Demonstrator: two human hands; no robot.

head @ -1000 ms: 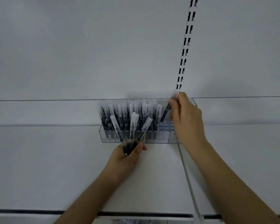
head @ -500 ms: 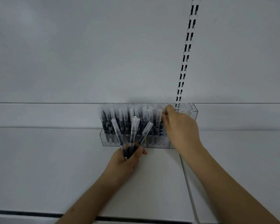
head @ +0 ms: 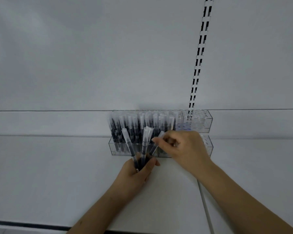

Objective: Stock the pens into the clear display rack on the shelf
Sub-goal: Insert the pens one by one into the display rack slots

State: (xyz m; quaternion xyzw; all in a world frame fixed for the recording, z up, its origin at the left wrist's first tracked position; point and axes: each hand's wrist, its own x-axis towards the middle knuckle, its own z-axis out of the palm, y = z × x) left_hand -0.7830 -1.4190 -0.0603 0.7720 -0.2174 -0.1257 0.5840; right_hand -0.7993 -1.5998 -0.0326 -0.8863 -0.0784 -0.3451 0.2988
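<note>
I see the right hand [head: 184, 146] back from the rack [head: 208, 122], now pinching the rightmost pen [head: 156, 143] of the fan the left hand [head: 139, 171] grips; another goes in next, I judge.

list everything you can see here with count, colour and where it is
display rack: one, clear, on the shelf against the back wall; right end holes unfilled
pens in the rack: many, too packed to count, dark with clear caps, upright in the left and middle of the rack
pens in hand: about four, dark with clear caps, fanned out in front of the rack
shelf: one, white, under the rack
back wall: one, white, behind the rack
slotted rail: one, white with black slots, running up the wall above the right end of the rack
left hand: grips the lower ends of the fanned pens
right hand: fingers at the rightmost fanned pen
</note>
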